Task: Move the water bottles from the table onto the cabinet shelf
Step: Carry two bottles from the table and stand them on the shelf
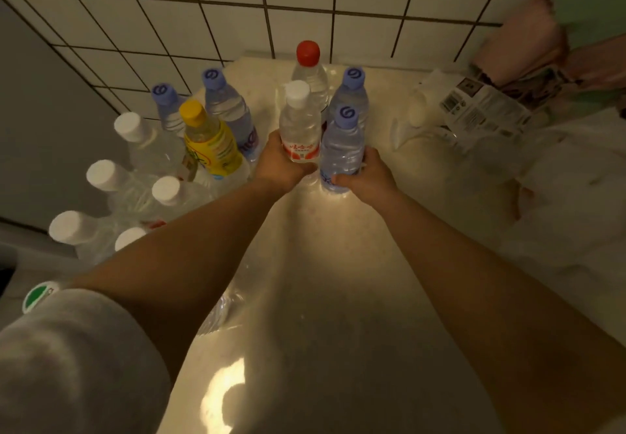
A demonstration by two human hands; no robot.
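My left hand (283, 166) grips a clear white-capped bottle with a red label (299, 122) around its lower body. My right hand (367, 176) grips a purple-capped bottle (343, 146) right beside it. Both bottles stand upright near the middle of the glossy table (338, 298). Behind them stand a red-capped bottle (309, 68) and another purple-capped bottle (350, 91). To the left are a yellow bottle (210, 142), two purple-capped bottles (227, 105) and several white-capped bottles (142, 142). No cabinet shelf is in view.
A white tiled wall (237, 10) rises behind the table. Crumpled clear plastic packaging with a printed label (474, 112) lies at the right. Pink and green cloth (559, 34) sits at the far right. A grey sleeve (67, 366) covers my left upper arm.
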